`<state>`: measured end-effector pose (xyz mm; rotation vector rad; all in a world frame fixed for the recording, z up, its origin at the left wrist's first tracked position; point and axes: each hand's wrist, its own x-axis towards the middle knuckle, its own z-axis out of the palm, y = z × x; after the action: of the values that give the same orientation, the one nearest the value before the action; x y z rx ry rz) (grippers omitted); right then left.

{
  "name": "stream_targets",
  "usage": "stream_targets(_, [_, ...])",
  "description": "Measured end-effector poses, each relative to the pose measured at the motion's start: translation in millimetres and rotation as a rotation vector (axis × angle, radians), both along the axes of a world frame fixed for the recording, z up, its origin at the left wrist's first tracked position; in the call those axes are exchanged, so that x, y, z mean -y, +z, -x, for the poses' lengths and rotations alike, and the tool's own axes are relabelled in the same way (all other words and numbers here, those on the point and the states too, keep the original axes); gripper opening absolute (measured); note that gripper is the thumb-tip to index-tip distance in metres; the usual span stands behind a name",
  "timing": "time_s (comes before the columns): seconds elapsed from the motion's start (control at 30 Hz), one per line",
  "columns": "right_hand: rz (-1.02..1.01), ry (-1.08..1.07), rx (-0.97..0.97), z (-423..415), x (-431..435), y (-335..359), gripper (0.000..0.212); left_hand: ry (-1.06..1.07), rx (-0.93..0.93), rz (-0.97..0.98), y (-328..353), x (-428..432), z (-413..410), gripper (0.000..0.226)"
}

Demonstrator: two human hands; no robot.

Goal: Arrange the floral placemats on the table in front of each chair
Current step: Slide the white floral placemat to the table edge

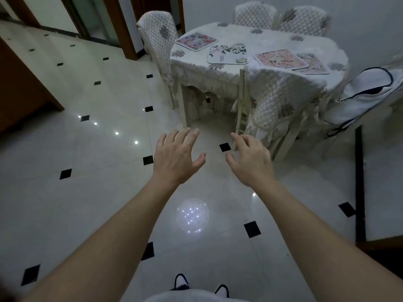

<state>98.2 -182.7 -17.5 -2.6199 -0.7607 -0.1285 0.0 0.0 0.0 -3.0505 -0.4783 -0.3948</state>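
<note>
- Stretching forward over the glossy pale tiled floor (87, 149) with its small black diamond insets, two bare forearms point towards the dining set, and neither hand touches anything.
- At the table's left end stands a white quilted-cover chair (157, 40), its back close against the hanging cloth.
- The left hand (174, 158) hovers palm down well short of the table, fingers straight and spread wide, thumb out to the side, holding nothing.
- On the table under a white lace-edged tablecloth (272, 38), a square pink floral placemat (196, 41) lies flat in front of that left chair.
- Just right of it, and apart from it, a white placemat printed with green leaves and pale blossoms (227, 54) sits near the front edge.
- The right hand (250, 160) hovers beside the left one – palm down, fingers loosely spread and slightly bent, empty.
- A second quilted chair (279, 99) is tucked in at the near side, its back rising against the table edge.
- Beyond that chair back, a larger pink floral placemat (280, 58) lies partly on top of a fourth floral placemat (316, 64), which pokes out at its right.
- Two more quilted chairs (254, 15) stand side by side at the far edge.
- Far right, a white fabric item with dark piping (370, 88) is draped beside the table – over what, I cannot tell.
</note>
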Motion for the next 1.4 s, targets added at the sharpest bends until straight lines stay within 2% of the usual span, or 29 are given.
stream_targets(0.27, [-0.006,0.031,-0.016,-26,-8,-2,0.058,0.002,0.055,-0.054,1,-11,-21,0.067])
stream_targets(0.5, [0.018,0.021,-0.028,-67,-41,-9,0.058,0.004,0.002,-0.045,-9,-46,-63,0.07])
stream_targets(1.07, [0.049,-0.031,-0.042,-247,-248,-8,0.058,-0.048,-0.039,0.002,-9,-253,-259,0.075])
stream_targets(1.4, [0.08,-0.066,-0.061,-338,-300,-19,0.057,-0.077,-0.055,0.043,-22,-311,-349,0.073])
